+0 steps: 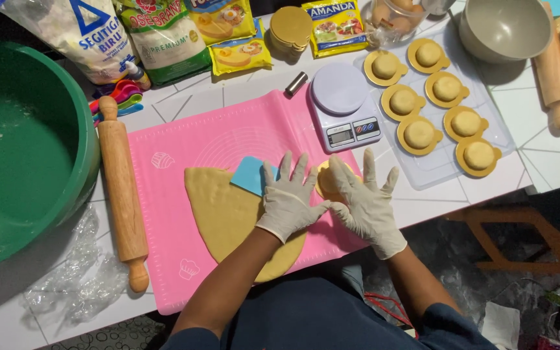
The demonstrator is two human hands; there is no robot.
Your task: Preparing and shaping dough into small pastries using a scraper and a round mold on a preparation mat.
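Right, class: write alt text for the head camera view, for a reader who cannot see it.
Two gloved hands, left and right, press flat on a small dough piece on a pink mat. Beside them lie rolled dough, a blue scraper, a rolling pin, a scale and a tray of dough balls.

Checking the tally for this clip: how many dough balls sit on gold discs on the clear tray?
7, all on the clear tray: top pair, middle pair, then. None seems hidden.

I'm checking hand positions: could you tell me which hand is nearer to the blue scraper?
Left. The left hand lies just right of the blue scraper, about touching it; the right hand is farther right.
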